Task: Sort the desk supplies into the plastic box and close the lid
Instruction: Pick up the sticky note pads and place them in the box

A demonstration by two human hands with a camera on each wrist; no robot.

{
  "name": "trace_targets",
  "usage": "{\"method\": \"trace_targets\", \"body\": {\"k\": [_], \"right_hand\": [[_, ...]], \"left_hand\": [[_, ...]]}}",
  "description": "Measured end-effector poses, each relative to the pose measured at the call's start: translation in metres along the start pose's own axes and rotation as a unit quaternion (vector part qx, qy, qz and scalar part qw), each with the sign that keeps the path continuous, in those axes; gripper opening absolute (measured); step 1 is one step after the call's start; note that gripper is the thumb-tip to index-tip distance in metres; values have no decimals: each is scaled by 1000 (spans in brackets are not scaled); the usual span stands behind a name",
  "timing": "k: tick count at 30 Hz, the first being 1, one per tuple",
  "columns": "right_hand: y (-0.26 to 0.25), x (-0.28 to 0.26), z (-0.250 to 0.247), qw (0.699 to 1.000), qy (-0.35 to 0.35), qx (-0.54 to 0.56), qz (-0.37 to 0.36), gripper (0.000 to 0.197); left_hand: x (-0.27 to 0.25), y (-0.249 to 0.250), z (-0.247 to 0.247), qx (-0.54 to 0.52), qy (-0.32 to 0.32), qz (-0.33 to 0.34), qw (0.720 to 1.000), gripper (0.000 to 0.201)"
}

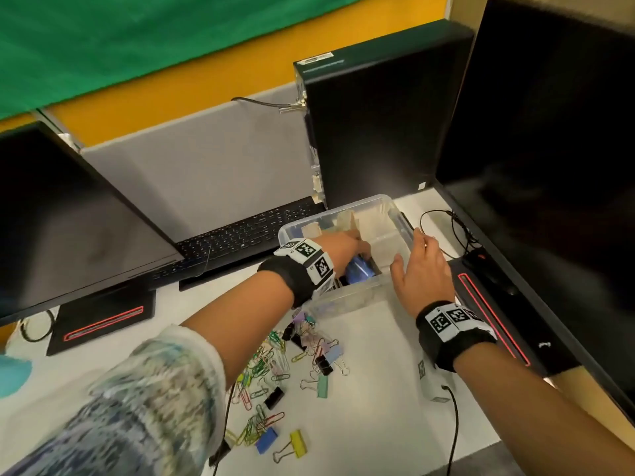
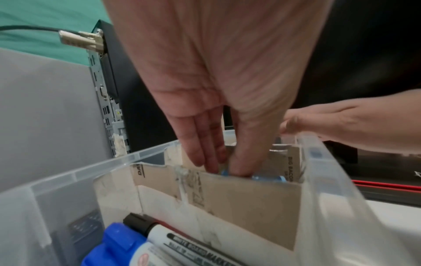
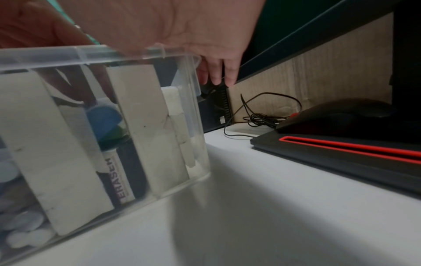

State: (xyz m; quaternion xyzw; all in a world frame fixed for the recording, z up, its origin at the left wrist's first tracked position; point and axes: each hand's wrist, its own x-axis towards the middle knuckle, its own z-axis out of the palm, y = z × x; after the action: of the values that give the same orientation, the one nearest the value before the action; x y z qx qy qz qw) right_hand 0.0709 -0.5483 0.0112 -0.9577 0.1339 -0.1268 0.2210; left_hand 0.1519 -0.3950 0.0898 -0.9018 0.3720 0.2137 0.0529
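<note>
The clear plastic box [image 1: 395, 209] stands open on the white desk, split into compartments by cardboard dividers [image 2: 239, 203]. My left hand [image 1: 347, 245] reaches down into a far compartment, and its thumb and fingers [image 2: 205, 154] pinch a light blue item [image 2: 268, 178] that is mostly hidden behind the divider. My right hand [image 1: 421, 269] rests on the box's right rim, fingers [image 3: 218, 72] straight down the outside. Markers [image 2: 159, 239] lie in the near compartment, and an eraser pack [image 3: 119, 180] shows through the wall. Several paper clips and binder clips [image 1: 292, 359] lie scattered on the desk in front.
A keyboard [image 1: 247, 235] lies left of the box and a PC tower [image 1: 378, 125] stands behind it. Monitors stand at left [image 1: 68, 218] and right [image 1: 549, 166], the right one's red-striped base [image 1: 491, 324] close to the box. A mouse [image 3: 337, 115] and tangled cable [image 3: 257, 117] lie beyond.
</note>
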Motion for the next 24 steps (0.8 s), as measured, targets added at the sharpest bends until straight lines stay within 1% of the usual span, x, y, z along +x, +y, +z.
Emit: {"method": "trace_targets", "body": {"k": [2, 6, 11, 13, 14, 15, 17, 19, 21, 23, 24], "right_hand": [[0, 0, 0, 1000, 2, 0, -3, 57], [0, -1, -1, 1000, 6, -6, -8, 56], [0, 0, 1, 1000, 8, -15, -9, 57], [1, 0, 1, 1000, 9, -20, -10, 57], [1, 0, 2, 1000, 11, -21, -11, 57], [1, -1, 2, 1000, 13, -23, -12, 57], [1, 0, 4, 999, 17, -26, -8, 57], [2, 0, 5, 1000, 18, -22, 0, 57], [1, -1, 6, 1000, 15, -17, 9, 57], [-4, -4, 5, 1000, 20, -4, 18, 58], [-10, -7, 2, 999, 31, 7, 16, 59]], "left_hand": [[-1, 0, 2, -24, 20, -3, 999, 48], [-2, -3, 8, -12, 30, -11, 999, 35], [-3, -4, 14, 37, -22, -26, 999, 40], [-6, -3, 13, 36, -35, -28, 998, 38], [-9, -5, 14, 22, -28, -24, 999, 38], [-13, -7, 16, 7, -8, -18, 1000, 40], [-26, -12, 16, -20, 55, -11, 998, 47], [-46, -15, 15, -50, 118, -10, 992, 46], [-73, -20, 16, -92, 194, -22, 976, 40], [-105, -29, 28, -142, 263, -58, 952, 37], [-120, -35, 39, -164, 285, -81, 941, 36]]}}
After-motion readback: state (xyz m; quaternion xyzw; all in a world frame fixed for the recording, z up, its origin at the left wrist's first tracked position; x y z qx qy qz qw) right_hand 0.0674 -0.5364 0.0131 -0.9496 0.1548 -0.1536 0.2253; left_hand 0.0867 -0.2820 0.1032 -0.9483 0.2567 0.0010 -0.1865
